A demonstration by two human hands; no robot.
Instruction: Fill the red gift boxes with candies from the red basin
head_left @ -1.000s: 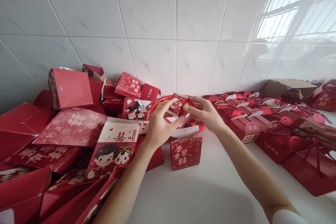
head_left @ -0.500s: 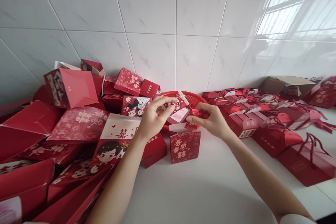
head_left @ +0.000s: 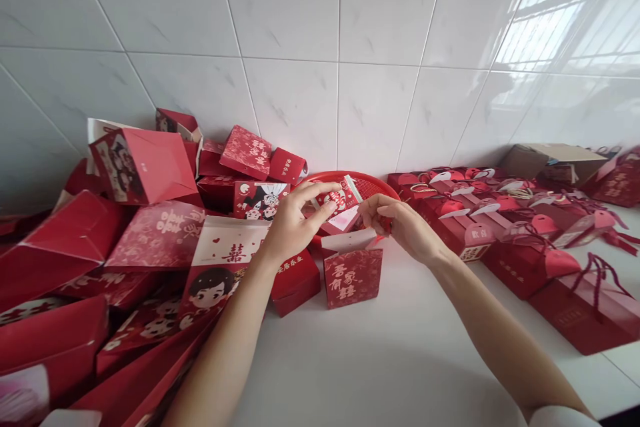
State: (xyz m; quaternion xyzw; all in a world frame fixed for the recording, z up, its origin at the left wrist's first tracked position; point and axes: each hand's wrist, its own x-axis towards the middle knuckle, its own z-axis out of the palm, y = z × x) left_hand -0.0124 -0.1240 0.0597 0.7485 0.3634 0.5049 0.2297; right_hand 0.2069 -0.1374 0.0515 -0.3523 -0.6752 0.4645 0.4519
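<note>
Between the thumb and fingers of my left hand is a small red-and-white printed packet with a crimped white edge. My right hand is closed, fingers curled, just right of an upright open red gift box. A bit of red shows at those fingers, but I cannot make out what they hold. The gift box has gold lettering and its pale flap stands up. Behind both hands, a red plastic basket rests against the wall, with a box with a pink panel partly hidden in it.
Red gift boxes lie heaped on the left, and a closed red box sits beside the upright one. Rows of red boxes with cord handles stand on the right. A cardboard carton is behind them, against the tiled wall.
A red packet seen plainly in my right hand before is now hardly visible; those fingers have curled in above the gift box. My left hand keeps its packet nearly in place.
</note>
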